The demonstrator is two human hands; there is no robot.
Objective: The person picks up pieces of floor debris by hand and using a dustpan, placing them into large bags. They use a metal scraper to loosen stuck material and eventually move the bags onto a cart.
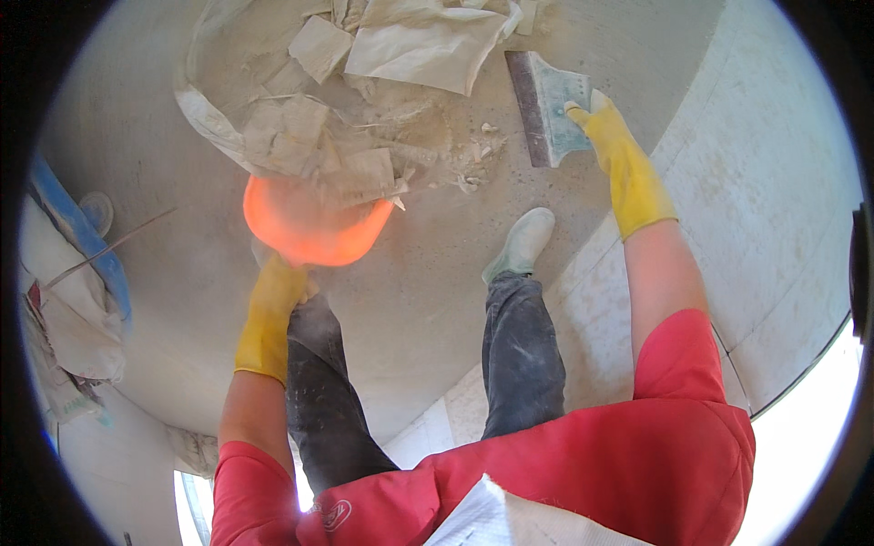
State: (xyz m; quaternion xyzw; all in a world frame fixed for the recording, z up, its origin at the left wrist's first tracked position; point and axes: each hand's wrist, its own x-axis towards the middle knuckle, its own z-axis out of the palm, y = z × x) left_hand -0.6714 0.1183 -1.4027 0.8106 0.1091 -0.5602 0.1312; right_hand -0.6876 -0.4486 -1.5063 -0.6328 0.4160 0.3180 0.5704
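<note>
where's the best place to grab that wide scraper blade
Probably by the handle end of the scraper, coming from the right, where the right hand already grips it. The broad flat blade spreads away to the left, with its dark working edge on the far side.

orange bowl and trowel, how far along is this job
Done: torn paper sacks lie emptied on the dusty floor, and the tiled wall on the right looks laid.
In hand: the left hand holds the orange bowl over the debris; the right hand grips a wide trowel.
Left: the scraps and dust are not cleared yet.
</note>
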